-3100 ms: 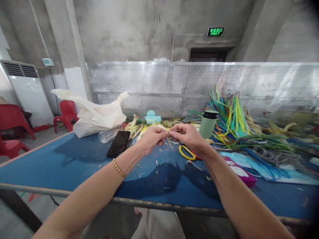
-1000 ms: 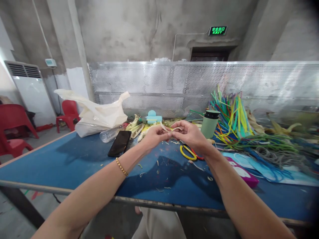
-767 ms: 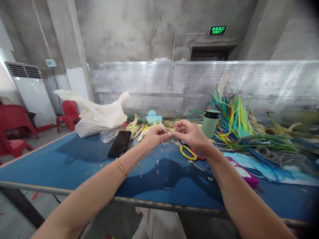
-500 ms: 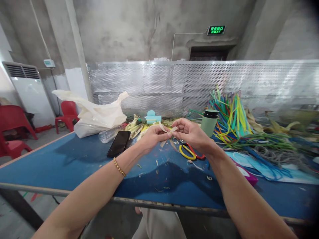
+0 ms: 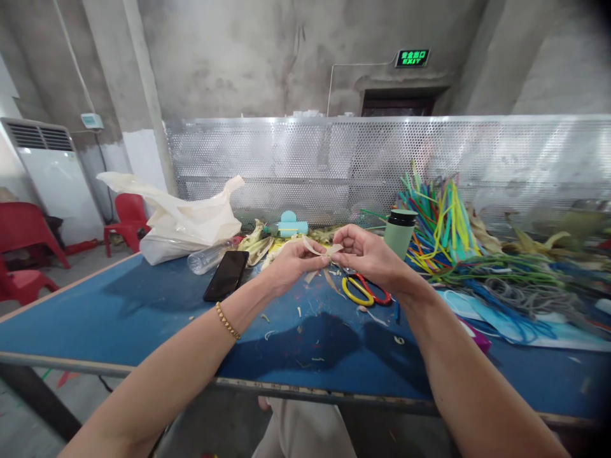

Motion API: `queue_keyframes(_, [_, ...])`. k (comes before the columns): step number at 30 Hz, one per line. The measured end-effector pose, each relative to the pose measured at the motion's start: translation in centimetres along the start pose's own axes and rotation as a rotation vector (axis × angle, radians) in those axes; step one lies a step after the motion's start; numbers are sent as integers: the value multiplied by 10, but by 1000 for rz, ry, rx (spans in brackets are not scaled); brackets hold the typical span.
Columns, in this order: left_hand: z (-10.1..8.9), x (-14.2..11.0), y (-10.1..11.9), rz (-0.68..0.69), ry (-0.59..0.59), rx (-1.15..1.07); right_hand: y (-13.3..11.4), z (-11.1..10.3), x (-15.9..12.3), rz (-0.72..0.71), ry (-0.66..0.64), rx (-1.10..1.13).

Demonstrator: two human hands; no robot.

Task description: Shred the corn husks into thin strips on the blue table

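Above the middle of the blue table (image 5: pixel 157 324), my left hand (image 5: pixel 290 262) and my right hand (image 5: pixel 366 256) meet fingertip to fingertip. Both are closed in a pinch on a thin, pale strip (image 5: pixel 312 247) that looks like corn husk. One end curls up over the left fingers, and another flat end shows by the right fingers. The exact hold between the fingertips is too small to make out. Scissors (image 5: pixel 369 295) with one yellow and one red handle lie just below my right hand. Pale husk pieces (image 5: pixel 258 245) lie behind my left hand.
Left of my hands are a black phone (image 5: pixel 226 275), a clear plastic bottle (image 5: pixel 206 259) and a white plastic bag (image 5: pixel 191 219). A green cup (image 5: pixel 399 236), bundled coloured strips (image 5: pixel 453 222), tangled cords (image 5: pixel 515 280) and blue face masks (image 5: pixel 506 318) sit right. Small scraps dot the table.
My right fingers have shifted slightly, and the pale strip's end by them sits a little further right. Both hands keep their pinch. The whole view has moved slightly.
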State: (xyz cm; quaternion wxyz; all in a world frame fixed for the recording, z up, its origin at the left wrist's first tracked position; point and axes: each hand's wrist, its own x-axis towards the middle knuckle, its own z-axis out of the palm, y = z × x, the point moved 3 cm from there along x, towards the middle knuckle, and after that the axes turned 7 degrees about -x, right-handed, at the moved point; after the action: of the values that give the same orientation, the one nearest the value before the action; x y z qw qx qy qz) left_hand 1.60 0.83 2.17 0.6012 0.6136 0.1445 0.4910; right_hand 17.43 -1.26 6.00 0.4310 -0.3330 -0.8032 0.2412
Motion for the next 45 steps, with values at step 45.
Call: queue_keyframes(45, [-1, 5, 1, 79, 115, -156, 5, 14, 4, 57, 206, 5])
